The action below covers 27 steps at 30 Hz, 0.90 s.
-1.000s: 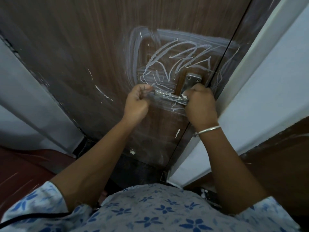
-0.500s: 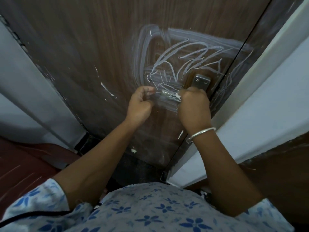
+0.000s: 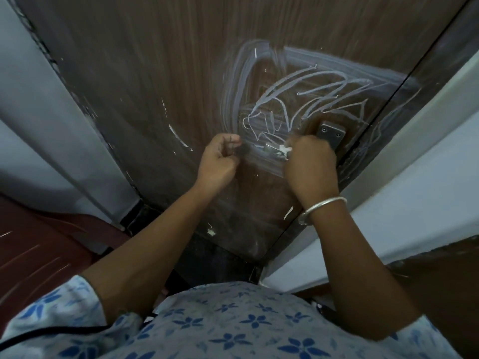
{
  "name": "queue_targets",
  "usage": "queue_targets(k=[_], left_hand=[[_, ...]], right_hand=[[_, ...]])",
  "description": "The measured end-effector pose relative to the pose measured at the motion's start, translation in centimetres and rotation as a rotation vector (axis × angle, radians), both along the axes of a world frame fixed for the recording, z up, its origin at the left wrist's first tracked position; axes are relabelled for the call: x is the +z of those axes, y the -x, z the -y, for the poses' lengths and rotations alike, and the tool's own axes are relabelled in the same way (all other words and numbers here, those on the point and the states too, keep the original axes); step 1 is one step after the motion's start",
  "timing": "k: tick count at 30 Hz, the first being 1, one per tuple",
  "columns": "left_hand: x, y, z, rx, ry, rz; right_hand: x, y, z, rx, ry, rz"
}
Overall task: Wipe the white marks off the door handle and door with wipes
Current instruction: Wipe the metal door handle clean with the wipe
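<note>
Two hands meet on the door handle, seen from the head camera looking down the brown door. The left hand has its fingers curled at the lever's free end and seems to pinch it, probably to hold the lever steady against the rubbing. The right hand is closed around a wipe, of which only a crumpled white bit shows, pressed on the lever near its metal plate. Only a short stretch of bare lever shows between the hands, so a stroke along it has little room unless the left hand gives way. White marks cover the door above and around the handle in scribbles and smears, with more flecks lower down; I judge most of the job is not yet done. Above and to the left the door is open for wide sweeps. To the right the door's edge and the pale frame lie close beside the plate, leaving strokes on that side cramped.
</note>
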<state>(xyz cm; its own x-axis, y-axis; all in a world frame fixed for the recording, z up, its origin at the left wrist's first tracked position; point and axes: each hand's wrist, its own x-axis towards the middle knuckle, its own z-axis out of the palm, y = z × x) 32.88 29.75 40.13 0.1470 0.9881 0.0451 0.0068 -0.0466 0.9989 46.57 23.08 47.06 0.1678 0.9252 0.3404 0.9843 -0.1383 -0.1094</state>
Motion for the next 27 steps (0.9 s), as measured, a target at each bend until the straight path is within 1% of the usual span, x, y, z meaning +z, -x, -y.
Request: queue_targets(k=[5,9,15,17,20,25,27], left_hand=[[0.1,0.0,0.5,-0.003,-0.004,0.003],[0.5,0.2,0.7,-0.025,-0.019,-0.028],[0.0,1.0,0.4,-0.030,-0.001,-0.026],[-0.1,0.9,0.4,-0.027,0.001,-0.034],[-0.1,0.8,0.6,-0.048,0.004,-0.016],[0.7,0.7,0.9,-0.069,-0.002,0.044],[1.2,0.4,1.2,-0.101,0.024,0.078]], right_hand=[[0.0,1.8,-1.2,0.080,-0.020,-0.025],[0.1,2.1,-1.6,0.090,-0.007,-0.052],[0.1,1.8,-1.4,0.054,-0.006,0.032],[-0.1,2.6,-2.0,0.090,-0.007,0.029],[-0.7,3.2,-2.3,0.174,-0.016,0.072],[-1.7,3.2,-1.7,0.179,-0.110,0.037],[-2.5,4.0,-1.2,0.204,-0.188,-0.043]])
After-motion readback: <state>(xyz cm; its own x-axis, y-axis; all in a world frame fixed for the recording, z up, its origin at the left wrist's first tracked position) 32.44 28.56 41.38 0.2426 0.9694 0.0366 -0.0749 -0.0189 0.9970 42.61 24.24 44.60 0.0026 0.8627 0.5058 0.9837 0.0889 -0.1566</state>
